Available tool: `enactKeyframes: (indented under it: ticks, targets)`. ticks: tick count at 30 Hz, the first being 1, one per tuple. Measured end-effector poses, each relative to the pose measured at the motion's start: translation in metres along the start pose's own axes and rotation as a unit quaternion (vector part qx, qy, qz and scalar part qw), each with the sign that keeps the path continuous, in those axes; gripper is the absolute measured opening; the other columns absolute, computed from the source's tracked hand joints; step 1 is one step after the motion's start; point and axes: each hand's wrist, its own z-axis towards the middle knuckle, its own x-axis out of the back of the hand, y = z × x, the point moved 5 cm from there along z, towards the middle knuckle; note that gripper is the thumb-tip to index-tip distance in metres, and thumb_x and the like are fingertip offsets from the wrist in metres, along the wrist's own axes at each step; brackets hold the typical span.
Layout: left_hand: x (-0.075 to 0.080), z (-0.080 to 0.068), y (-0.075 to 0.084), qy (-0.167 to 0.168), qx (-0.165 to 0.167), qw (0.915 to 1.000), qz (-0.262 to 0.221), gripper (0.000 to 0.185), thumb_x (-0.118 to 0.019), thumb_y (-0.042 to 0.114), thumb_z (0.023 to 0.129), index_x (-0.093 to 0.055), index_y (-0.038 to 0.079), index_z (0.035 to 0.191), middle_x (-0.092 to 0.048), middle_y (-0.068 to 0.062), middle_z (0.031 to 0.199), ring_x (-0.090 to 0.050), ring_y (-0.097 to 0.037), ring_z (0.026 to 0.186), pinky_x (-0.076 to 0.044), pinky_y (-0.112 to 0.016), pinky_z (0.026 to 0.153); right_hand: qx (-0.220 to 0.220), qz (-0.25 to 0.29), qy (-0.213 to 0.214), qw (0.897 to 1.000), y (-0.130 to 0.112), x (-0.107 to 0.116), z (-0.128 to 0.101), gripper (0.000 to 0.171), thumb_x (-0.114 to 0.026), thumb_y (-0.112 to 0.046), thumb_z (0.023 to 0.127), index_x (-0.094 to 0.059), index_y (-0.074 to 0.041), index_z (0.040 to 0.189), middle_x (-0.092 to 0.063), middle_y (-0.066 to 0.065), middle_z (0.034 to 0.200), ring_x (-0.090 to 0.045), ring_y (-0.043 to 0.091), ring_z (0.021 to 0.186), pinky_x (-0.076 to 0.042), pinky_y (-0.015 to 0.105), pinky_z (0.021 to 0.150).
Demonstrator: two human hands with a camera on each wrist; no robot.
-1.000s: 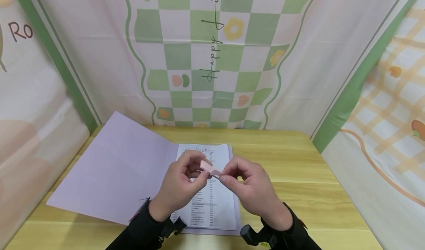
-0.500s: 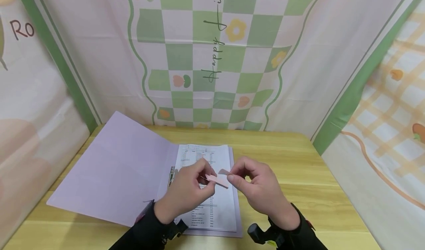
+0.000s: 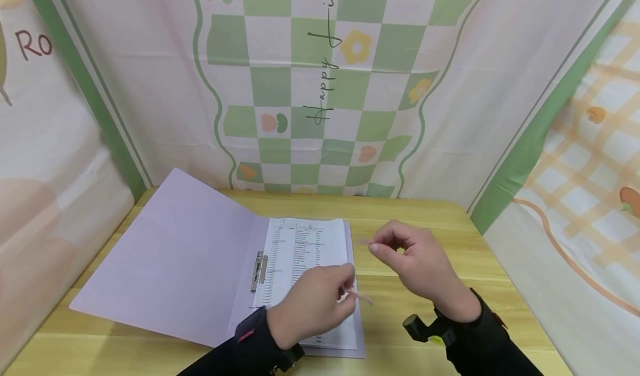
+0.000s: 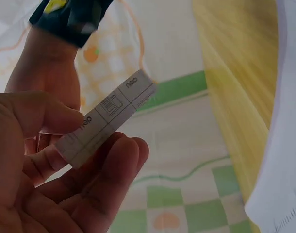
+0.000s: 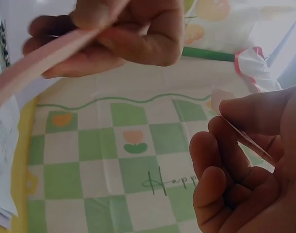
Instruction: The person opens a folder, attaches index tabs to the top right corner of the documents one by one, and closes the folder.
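Note:
My left hand (image 3: 320,304) pinches a small pink sticky-note pad (image 3: 361,296) between thumb and fingers, over the right edge of the papers. Printed "deli" lettering shows on the pad's back (image 4: 111,114) in the left wrist view. My right hand (image 3: 422,262), farther right over the bare wood, pinches a thin pale pink sticky note (image 5: 222,99) by its end. A gap separates the two hands. Below the left hand lies a stack of printed sheets (image 3: 307,234) inside an opened lavender folder (image 3: 175,254). A metal clip (image 3: 258,271) sits at the folder's spine.
The wooden table (image 3: 430,215) extends past the folder on the right. Patterned cloth (image 3: 310,87) hangs behind and along both sides. The folder's cover slants across the left part of the table.
The pad and the sticky note, together a second ago, have come apart. My right hand has moved right and slightly up with the note; my left hand has shifted right and nearer with the pad.

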Motion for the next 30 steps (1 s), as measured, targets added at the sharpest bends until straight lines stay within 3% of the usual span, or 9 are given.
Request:
enactKeyframes:
  ticks: [5,9,12,17,21,25,30]
  targets:
    - [-0.021,0.016,0.021,-0.039,-0.05,0.9959,0.064,0.024,-0.07,0.008,0.084,-0.051,0.018,0.073,-0.043,0.012,0.066,-0.036,0.0,0.054,-0.031,-0.013,0.05,0.011,-0.031,0.007,0.999,-0.001,0.015,0.007,0.013,-0.071,-0.012,0.093,-0.07,-0.025,0.091,-0.065,-0.012,0.084,-0.055,0.012,0.068,-0.042,0.027,0.058]
    - [-0.042,0.025,0.03,-0.096,-0.073,0.9876,0.101,0.019,-0.071,0.008,0.086,-0.057,0.015,0.075,-0.043,0.011,0.065,-0.038,-0.001,0.056,-0.032,-0.014,0.052,0.006,-0.043,0.01,0.999,-0.002,0.023,0.011,0.009,-0.073,-0.014,0.092,-0.071,-0.022,0.091,-0.064,-0.012,0.082,-0.055,0.012,0.068,-0.041,0.027,0.058]
    - [-0.059,0.03,0.033,-0.13,-0.082,0.9738,0.168,0.009,-0.073,0.011,0.088,-0.065,0.014,0.083,-0.049,0.01,0.069,-0.043,-0.001,0.06,-0.036,-0.015,0.054,0.002,-0.039,0.011,0.999,-0.001,0.027,0.014,0.007,-0.073,-0.014,0.092,-0.071,-0.021,0.091,-0.065,-0.011,0.082,-0.055,0.013,0.069,-0.042,0.027,0.06]
    - [-0.088,0.036,0.039,-0.134,-0.115,0.9434,0.281,0.007,-0.073,0.016,0.089,-0.069,0.021,0.088,-0.054,0.009,0.075,-0.046,-0.003,0.062,-0.036,-0.019,0.047,-0.007,-0.033,0.003,0.999,0.001,0.03,0.019,0.002,-0.072,-0.017,0.093,-0.071,-0.017,0.091,-0.065,-0.009,0.082,-0.055,0.015,0.068,-0.043,0.028,0.058]
    - [-0.115,0.039,0.037,-0.183,-0.11,0.9351,0.283,0.007,-0.069,0.02,0.093,-0.07,0.027,0.093,-0.055,0.01,0.081,-0.046,-0.004,0.066,-0.035,-0.019,0.046,-0.009,-0.037,-0.004,0.999,0.002,0.031,0.023,0.003,-0.072,-0.018,0.094,-0.071,-0.014,0.093,-0.064,-0.007,0.081,-0.054,0.016,0.067,-0.042,0.029,0.055]
    - [-0.138,0.041,0.035,-0.24,-0.095,0.9255,0.277,0.01,-0.063,0.027,0.098,-0.071,0.032,0.096,-0.056,0.013,0.083,-0.049,-0.003,0.072,-0.039,-0.02,0.053,-0.005,-0.038,0.003,0.999,0.003,0.035,0.025,0.004,-0.072,-0.017,0.094,-0.071,-0.012,0.094,-0.064,-0.007,0.082,-0.054,0.016,0.066,-0.041,0.028,0.054]
    - [-0.156,0.036,0.034,-0.282,-0.073,0.9181,0.269,0.032,-0.047,0.039,0.106,-0.073,0.031,0.089,-0.055,0.016,0.077,-0.047,-0.002,0.068,-0.038,-0.019,0.055,-0.006,-0.035,0.009,0.999,0.005,0.04,0.024,0.003,-0.071,-0.016,0.094,-0.071,-0.013,0.096,-0.065,-0.006,0.085,-0.053,0.016,0.067,-0.04,0.028,0.055]
